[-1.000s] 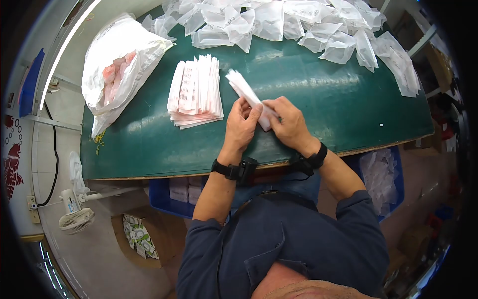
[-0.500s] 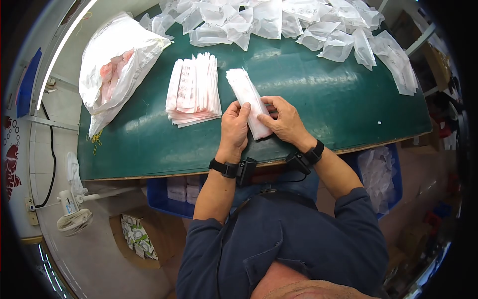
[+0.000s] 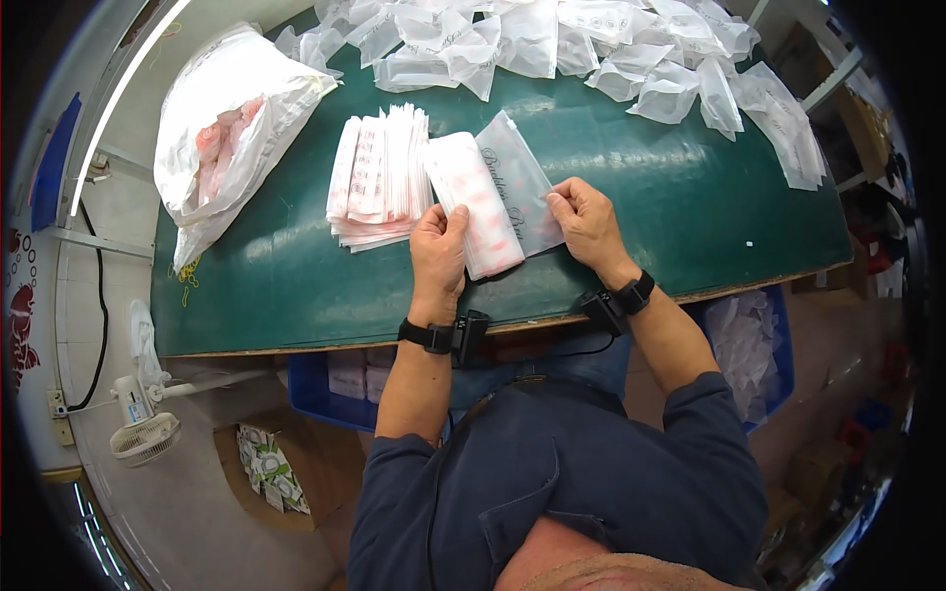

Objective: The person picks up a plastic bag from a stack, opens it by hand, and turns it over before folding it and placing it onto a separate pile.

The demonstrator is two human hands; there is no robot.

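Note:
Over the front half of the green table, my left hand (image 3: pixel 437 248) grips the lower left edge of a white folded packet (image 3: pixel 470 192) with pale pink patches, thumb on top. From the packet's right side spreads a frosted plastic bag (image 3: pixel 522 182) with black script lettering. My right hand (image 3: pixel 589 222) pinches the outer right edge of this bag between thumb and fingers. Just left of the packet lies a stack of folded white and pink printed plastic bags (image 3: pixel 379 182), close to my left hand.
Many frosted bags (image 3: pixel 527 39) lie along the back of the green table (image 3: pixel 641 217). A big white sack (image 3: pixel 241 84) with pink contents sits at the left. Below the front edge are a blue bin (image 3: pixel 778 345) of bags, a fan (image 3: pixel 146 433) and a cardboard box (image 3: pixel 335 463).
My right hand has moved right and up, drawing the frosted bag's printed side out from the packet. My left hand has shifted slightly left with the packet, which now looks wider.

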